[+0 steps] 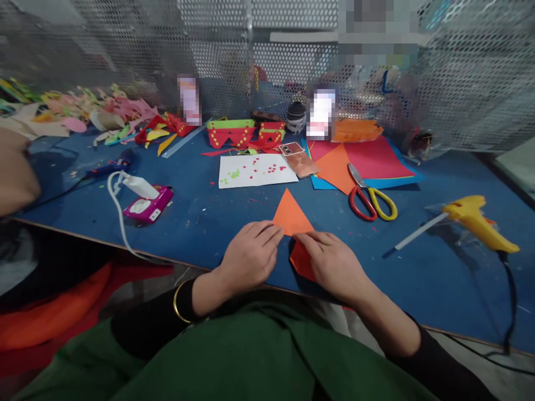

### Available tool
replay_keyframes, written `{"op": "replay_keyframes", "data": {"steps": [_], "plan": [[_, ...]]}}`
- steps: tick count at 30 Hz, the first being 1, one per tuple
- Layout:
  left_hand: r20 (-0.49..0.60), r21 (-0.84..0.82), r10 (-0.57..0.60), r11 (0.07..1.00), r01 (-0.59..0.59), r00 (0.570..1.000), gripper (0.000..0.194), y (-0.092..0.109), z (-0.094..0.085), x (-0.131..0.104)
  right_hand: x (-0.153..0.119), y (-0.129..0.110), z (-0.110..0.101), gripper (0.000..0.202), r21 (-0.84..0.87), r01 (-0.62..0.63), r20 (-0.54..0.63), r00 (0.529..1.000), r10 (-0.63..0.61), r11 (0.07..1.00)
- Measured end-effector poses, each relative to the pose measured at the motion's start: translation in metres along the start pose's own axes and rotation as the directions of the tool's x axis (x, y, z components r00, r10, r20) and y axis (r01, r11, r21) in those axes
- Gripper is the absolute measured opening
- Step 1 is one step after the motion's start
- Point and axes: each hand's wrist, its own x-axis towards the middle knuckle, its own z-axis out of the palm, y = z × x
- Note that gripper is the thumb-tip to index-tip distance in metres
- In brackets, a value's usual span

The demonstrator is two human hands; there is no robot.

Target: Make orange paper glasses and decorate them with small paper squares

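Directly in front of me at the table's near edge lies a folded piece of orange paper [290,214], its pointed tip facing away from me. The fingers of my left hand [251,253] are bent and closed on the paper's left side. My right hand [336,266] pinches its right side, thumb hidden. Below the right fingers shows a darker orange-red flap [301,262]; whether it belongs to the same sheet I cannot tell. Beyond the right hand lie scissors [363,195] with one red and one yellow handle, blades partly spread, touching another orange paper piece [336,167].
A yellow glue gun [480,223] with its cord lies right; a purple power strip [150,205] and blue glue gun [111,166] left. Behind are white paper with small cutouts [254,170], a phone [298,160], red paper crowns [231,135] and scraps. Another person's arm [16,172] is far left.
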Motion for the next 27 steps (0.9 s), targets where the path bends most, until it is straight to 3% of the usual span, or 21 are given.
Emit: {"op": "replay_keyframes", "data": {"steps": [3, 8, 16, 22, 27], "plan": [[0.051, -0.015, 0.059, 0.998, -0.058, 0.997, 0.035, 0.007, 0.0, 0.007, -0.001, 0.0, 0.0, 0.039, -0.005, -0.002, 0.007, 1.0, 0.002, 1.0], [0.1, -0.012, 0.04, 0.999, -0.039, 0.994, 0.04, 0.014, 0.003, 0.007, -0.002, 0.0, 0.001, 0.038, 0.02, -0.008, -0.052, 0.999, 0.009, 1.0], [0.094, -0.032, 0.066, 0.997, -0.063, 0.993, 0.046, 0.015, 0.008, 0.002, -0.002, -0.001, 0.005, 0.034, 0.009, -0.026, -0.092, 0.995, 0.026, 1.0], [0.091, -0.059, 0.077, 0.996, -0.072, 0.993, 0.047, 0.014, 0.008, 0.007, 0.001, -0.003, 0.002, 0.034, -0.03, -0.023, -0.052, 0.998, 0.022, 0.999], [0.152, -0.071, 0.052, 0.997, -0.042, 0.987, 0.05, 0.014, 0.01, 0.004, -0.002, 0.001, -0.004, 0.04, 0.082, -0.065, -0.031, 0.997, 0.068, 0.994]]}}
